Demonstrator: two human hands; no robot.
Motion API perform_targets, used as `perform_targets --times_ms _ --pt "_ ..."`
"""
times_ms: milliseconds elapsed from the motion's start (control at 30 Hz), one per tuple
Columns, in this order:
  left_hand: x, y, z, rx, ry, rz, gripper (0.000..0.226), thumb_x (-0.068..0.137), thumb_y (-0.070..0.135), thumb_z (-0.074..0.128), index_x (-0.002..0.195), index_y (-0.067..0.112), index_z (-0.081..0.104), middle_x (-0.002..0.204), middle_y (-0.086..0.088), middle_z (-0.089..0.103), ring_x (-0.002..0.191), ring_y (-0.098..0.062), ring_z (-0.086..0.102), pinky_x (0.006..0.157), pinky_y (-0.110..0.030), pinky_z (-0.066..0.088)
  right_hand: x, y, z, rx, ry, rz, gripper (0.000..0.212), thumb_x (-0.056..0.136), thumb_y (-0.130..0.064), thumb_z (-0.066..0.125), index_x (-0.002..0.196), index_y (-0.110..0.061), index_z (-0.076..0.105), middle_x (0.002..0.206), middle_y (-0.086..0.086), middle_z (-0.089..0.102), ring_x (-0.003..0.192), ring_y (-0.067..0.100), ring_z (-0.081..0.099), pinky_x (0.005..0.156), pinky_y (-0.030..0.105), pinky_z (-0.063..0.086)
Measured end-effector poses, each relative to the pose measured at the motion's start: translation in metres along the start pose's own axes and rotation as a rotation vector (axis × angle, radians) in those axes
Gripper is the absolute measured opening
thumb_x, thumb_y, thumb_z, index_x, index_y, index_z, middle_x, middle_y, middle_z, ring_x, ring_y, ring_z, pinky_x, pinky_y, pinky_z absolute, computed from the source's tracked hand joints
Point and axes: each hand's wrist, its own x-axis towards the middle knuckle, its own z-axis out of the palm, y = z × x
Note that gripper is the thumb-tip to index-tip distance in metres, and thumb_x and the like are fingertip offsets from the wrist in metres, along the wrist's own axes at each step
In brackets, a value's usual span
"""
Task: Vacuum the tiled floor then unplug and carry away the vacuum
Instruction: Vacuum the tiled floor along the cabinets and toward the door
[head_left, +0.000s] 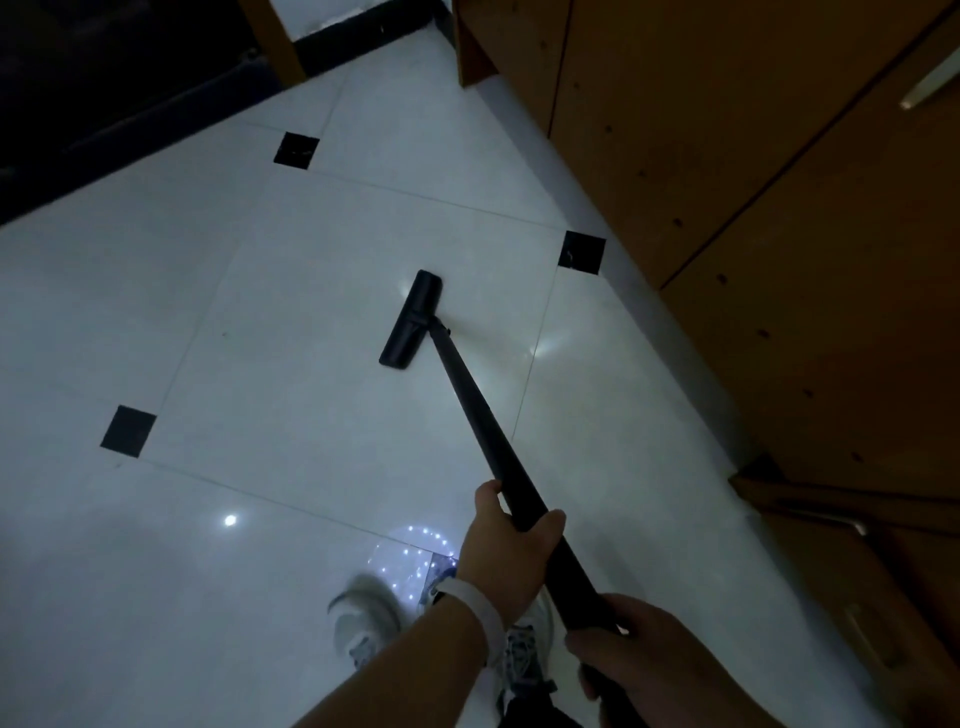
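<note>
A black vacuum wand (478, 415) slants from the lower right up to a flat black floor head (411, 319) resting on the white tiled floor (260, 312). My left hand (511, 551) is wrapped around the wand partway down, a white band on its wrist. Lower on the wand, near the bottom edge, my right hand (639, 649) grips it too. The vacuum's body, cord and plug are out of view.
Wooden cabinets (753, 182) line the right side, with a drawer front (857, 571) close to my right hand. Dark furniture (104, 78) fills the upper left. Small black inset tiles (296, 150) dot the floor. My white shoes (366, 618) stand below the wand.
</note>
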Motion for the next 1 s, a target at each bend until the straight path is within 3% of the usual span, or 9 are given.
perform_targets --times_ms 100,233,367,467,667,800,1000 --pt "0.005 -0.003 0.011 -0.022 -0.036 -0.011 0.064 0.079 0.028 0.072 0.131 0.023 0.034 0.083 -0.005 0.068 0.075 -0.022 0.07 0.076 -0.042 0.059 -0.001 0.009 -0.007 -0.047 0.016 0.025 0.016 0.081 -0.023 0.073 0.097 -0.024 0.073 0.071 0.005 0.075 0.059 0.013 0.067 0.066 0.027 0.047" --pt "0.008 -0.005 0.02 -0.017 -0.061 0.003 0.058 0.082 0.027 0.071 0.124 0.031 0.031 0.091 -0.005 0.068 0.076 -0.018 0.069 0.067 -0.03 0.057 -0.001 0.013 -0.014 -0.025 0.036 0.031 0.013 0.082 -0.017 0.072 0.093 -0.023 0.074 0.068 0.008 0.074 0.055 0.012 0.065 0.062 0.025 0.046" --pt "0.017 -0.003 0.013 -0.008 -0.065 0.02 0.067 0.081 0.029 0.07 0.135 0.027 0.03 0.092 -0.004 0.068 0.078 -0.019 0.07 0.074 -0.038 0.059 0.003 0.004 -0.008 -0.024 0.041 0.019 0.013 0.084 -0.014 0.07 0.095 -0.022 0.073 0.066 0.008 0.073 0.053 0.013 0.063 0.058 0.025 0.045" --pt "0.028 0.0 -0.001 -0.008 -0.056 0.038 0.07 0.083 0.028 0.07 0.139 0.024 0.028 0.092 -0.003 0.067 0.079 -0.018 0.069 0.073 -0.035 0.059 0.011 -0.007 0.002 -0.032 0.033 0.0 0.011 0.084 -0.015 0.071 0.093 -0.021 0.074 0.066 0.009 0.072 0.052 0.015 0.063 0.061 0.028 0.045" --pt "0.043 0.009 -0.043 -0.009 -0.024 0.054 0.069 0.083 0.029 0.068 0.139 0.024 0.028 0.09 -0.002 0.068 0.077 -0.017 0.069 0.069 -0.031 0.058 0.023 -0.041 0.032 -0.023 0.001 0.001 0.017 0.08 -0.023 0.07 0.096 -0.021 0.074 0.074 0.013 0.074 0.054 0.021 0.063 0.065 0.035 0.046" --pt "0.052 0.015 -0.085 -0.024 -0.016 0.048 0.067 0.085 0.029 0.067 0.14 0.025 0.028 0.088 0.001 0.065 0.075 -0.013 0.067 0.055 -0.018 0.049 0.031 -0.068 0.063 -0.087 0.01 -0.01 0.012 0.084 -0.021 0.069 0.095 -0.019 0.075 0.088 0.022 0.074 0.059 0.019 0.064 0.067 0.035 0.046" --pt "0.069 0.007 -0.147 -0.027 0.016 0.03 0.067 0.083 0.032 0.069 0.136 0.029 0.028 0.094 -0.002 0.066 0.083 -0.019 0.068 0.076 -0.034 0.058 0.047 -0.104 0.115 -0.196 -0.033 -0.012 0.008 0.09 -0.015 0.066 0.085 -0.016 0.072 0.063 0.005 0.068 0.051 0.013 0.062 0.056 0.024 0.045"
